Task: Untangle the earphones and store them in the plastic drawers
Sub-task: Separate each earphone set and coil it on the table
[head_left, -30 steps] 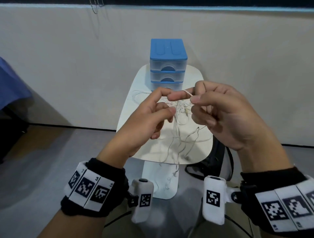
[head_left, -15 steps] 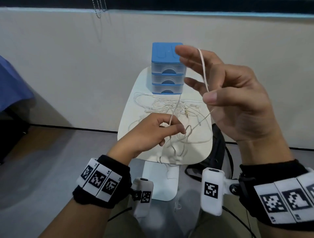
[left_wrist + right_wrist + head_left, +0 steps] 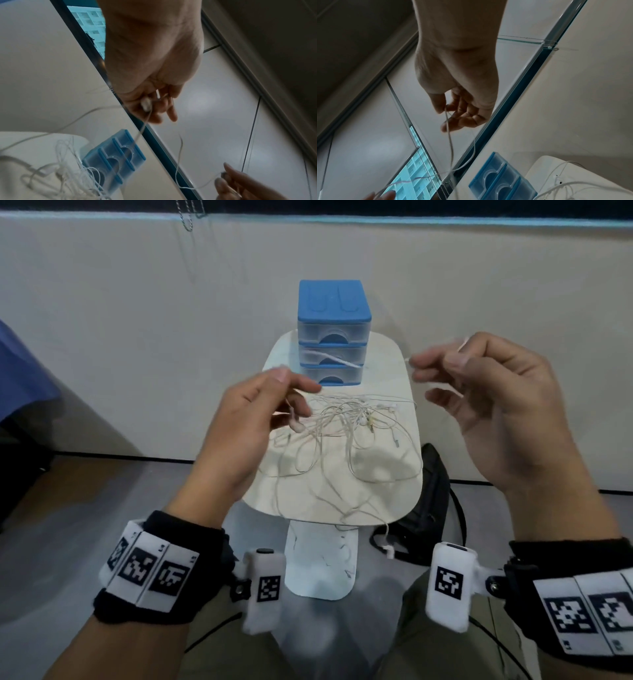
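Pinching one thin, limp earphone cord (image 3: 329, 358) taut between left hand (image 3: 253, 419) and right hand (image 3: 493, 405), above the earphones (image 3: 346, 426) tangled before the plastic drawers (image 3: 334, 333), gripping near the earbud.

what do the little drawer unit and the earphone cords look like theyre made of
Drawer unit: looks like moulded plastic, with an opaque blue top and frame and see-through, slightly glossy drawer fronts with scooped finger pulls. Earphone cords: thin, limp white cable, probably rubbery plastic sheathing, since it loops and tangles loosely on the small white table; the exact material cannot be told.
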### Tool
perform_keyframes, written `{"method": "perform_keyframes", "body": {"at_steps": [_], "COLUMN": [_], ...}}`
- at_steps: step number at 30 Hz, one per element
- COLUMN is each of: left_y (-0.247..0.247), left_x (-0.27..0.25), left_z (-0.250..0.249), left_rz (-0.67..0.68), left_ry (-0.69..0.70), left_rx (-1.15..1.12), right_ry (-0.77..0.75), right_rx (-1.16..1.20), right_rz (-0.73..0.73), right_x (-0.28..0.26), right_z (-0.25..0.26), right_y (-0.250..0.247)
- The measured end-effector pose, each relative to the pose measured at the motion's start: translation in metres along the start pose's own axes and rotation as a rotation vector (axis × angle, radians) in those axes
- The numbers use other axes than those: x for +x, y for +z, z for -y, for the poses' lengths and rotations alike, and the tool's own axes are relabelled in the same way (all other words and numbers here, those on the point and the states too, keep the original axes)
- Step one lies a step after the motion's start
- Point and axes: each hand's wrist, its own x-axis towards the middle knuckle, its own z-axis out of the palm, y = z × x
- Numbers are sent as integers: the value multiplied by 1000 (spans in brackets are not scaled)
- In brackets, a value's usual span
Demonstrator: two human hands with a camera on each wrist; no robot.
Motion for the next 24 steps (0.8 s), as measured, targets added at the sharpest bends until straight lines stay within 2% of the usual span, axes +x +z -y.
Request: {"method": "perform_keyframes", "body": {"at_steps": [5,7,10,12,14,15,18,21,24], "left_y": [-10,-15,-21,-23,-19,-15,-5,-8,-12], "left_x": [5,6,4,1,-3,-4,-2,4,6], "left_z": [-22,-21,-14,-13,-17,-20,-20,-15,-11], "left_rz": [-51,-53,-29,4,81,114,123,71,71], "left_ry": [-13,-42,-54,-59,-50,-25,24,26,12], "left_rx": [-111,-31,114,11,-203,-210,-18,93,82], "right_ry": [80,78,64,54,63,81,129,125,106], "right_rx": [-178,-209,-217,-280,-370,-415,-483,-508,-508], "right_rz": [-7,-28,-181,-240,-196,-153,-79,-116,-161], "right_x": [2,4,6,6,3,1,-5,-5,-4], "right_z": [-4,-5,-4,-9,-18,-22,-32,-37,-40], "right_y": [5,7,6,3,1,1,7,7,2]}}
